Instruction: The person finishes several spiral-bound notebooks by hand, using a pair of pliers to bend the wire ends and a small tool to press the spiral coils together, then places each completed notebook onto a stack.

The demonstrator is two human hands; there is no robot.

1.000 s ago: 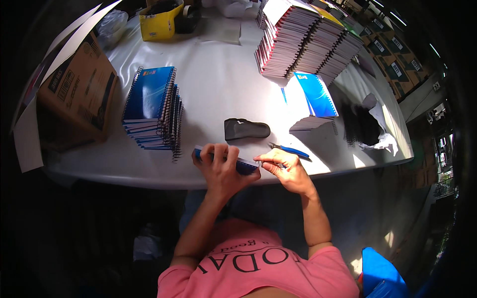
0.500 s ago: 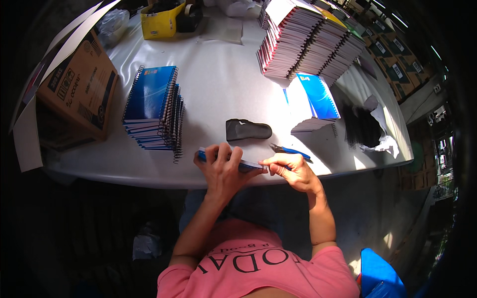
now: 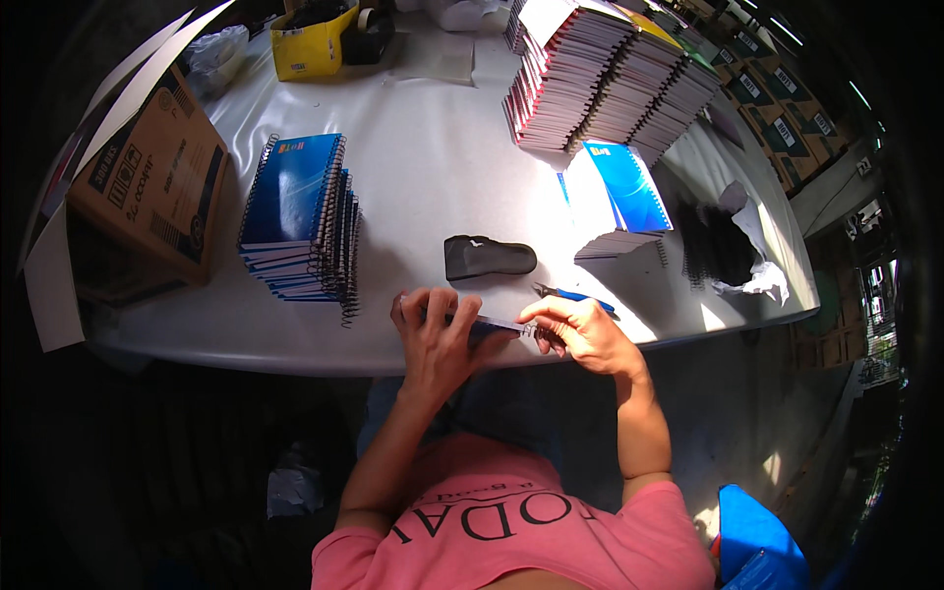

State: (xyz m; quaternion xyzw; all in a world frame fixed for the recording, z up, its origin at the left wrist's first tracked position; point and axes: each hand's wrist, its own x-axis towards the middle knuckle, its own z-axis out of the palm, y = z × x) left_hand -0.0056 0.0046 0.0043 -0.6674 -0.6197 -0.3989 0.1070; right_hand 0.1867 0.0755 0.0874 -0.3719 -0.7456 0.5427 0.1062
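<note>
Blue notebook (image 3: 500,323) sits tilted in the person's hands, over the near edge of the white-covered table (image 3: 393,197), the largest thing before me. At the table's left end stands a brown carton (image 3: 147,187), flaps raised; at the far right rises a tall stack of bound books (image 3: 580,88). Smaller are the stack of blue spiral notebooks (image 3: 291,197) on the left and the blue-topped pile (image 3: 634,192) on the right. The left hand (image 3: 433,329) is clamped on the notebook; the right hand (image 3: 580,334) has its fingers bunched at the wire coil's end, though I cannot tell whether they pinch it. Beyond them lie a dark rounded object (image 3: 489,258) and, smaller, blue-handled pliers (image 3: 580,297).
</note>
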